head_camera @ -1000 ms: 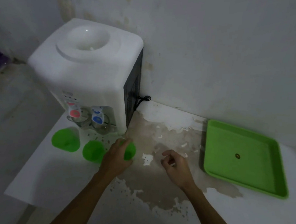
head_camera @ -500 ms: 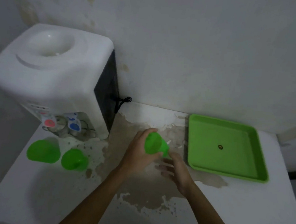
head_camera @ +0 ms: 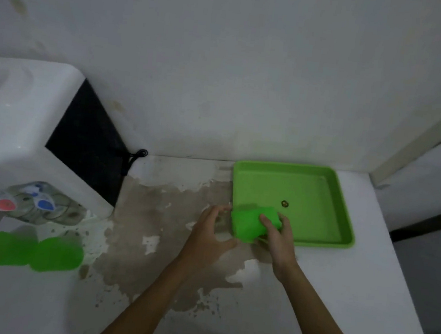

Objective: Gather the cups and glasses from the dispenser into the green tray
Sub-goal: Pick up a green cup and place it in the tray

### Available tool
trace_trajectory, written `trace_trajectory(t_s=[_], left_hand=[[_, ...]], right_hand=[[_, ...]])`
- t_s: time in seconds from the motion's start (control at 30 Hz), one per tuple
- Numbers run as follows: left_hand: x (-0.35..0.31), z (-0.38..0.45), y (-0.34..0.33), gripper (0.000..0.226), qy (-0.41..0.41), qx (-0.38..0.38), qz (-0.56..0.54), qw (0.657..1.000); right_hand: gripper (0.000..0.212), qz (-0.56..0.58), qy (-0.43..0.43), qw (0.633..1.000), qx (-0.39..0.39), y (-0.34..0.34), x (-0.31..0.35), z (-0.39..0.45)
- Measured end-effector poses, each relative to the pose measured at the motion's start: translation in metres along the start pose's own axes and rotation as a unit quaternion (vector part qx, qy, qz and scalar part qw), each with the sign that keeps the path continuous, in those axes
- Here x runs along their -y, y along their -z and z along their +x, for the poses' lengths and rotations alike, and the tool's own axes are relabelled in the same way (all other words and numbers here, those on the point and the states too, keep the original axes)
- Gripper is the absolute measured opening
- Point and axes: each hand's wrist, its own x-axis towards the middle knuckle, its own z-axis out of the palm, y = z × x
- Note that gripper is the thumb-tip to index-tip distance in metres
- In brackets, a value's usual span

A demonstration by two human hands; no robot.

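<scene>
Meanwhile, at a worn white table, a person's right hand grips a green plastic cup lying on its side over the near left corner of the green tray. Just beside it, the left hand is spread loosely, its fingers apart and curled, off the cup. Two more green cups, blurred, stand side by side below the taps of the white water dispenser.
</scene>
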Motion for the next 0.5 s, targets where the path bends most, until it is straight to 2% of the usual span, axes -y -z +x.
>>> trace_trajectory(t_s=[0.1, 0.2, 0.3, 0.5], left_hand=[[0.001, 0.007, -0.010, 0.065, 0.027, 0.011, 0.006, 1.000], [-0.001, 0.013, -0.017, 0.056, 0.051, 0.010, 0.013, 0.999], [0.001, 0.016, -0.020, 0.053, 0.065, 0.017, 0.020, 0.998], [0.009, 0.021, -0.023, 0.060, 0.102, 0.037, 0.058, 0.992]], right_hand=[[0.059, -0.148, 0.141, 0.978, -0.047, 0.019, 0.005, 0.023], [0.070, -0.244, 0.212, 0.945, -0.042, 0.028, 0.005, 0.043], [0.074, -0.319, 0.247, 0.915, -0.019, 0.026, -0.001, 0.055], [0.080, -0.428, 0.265, 0.863, 0.032, 0.018, -0.015, 0.066]])
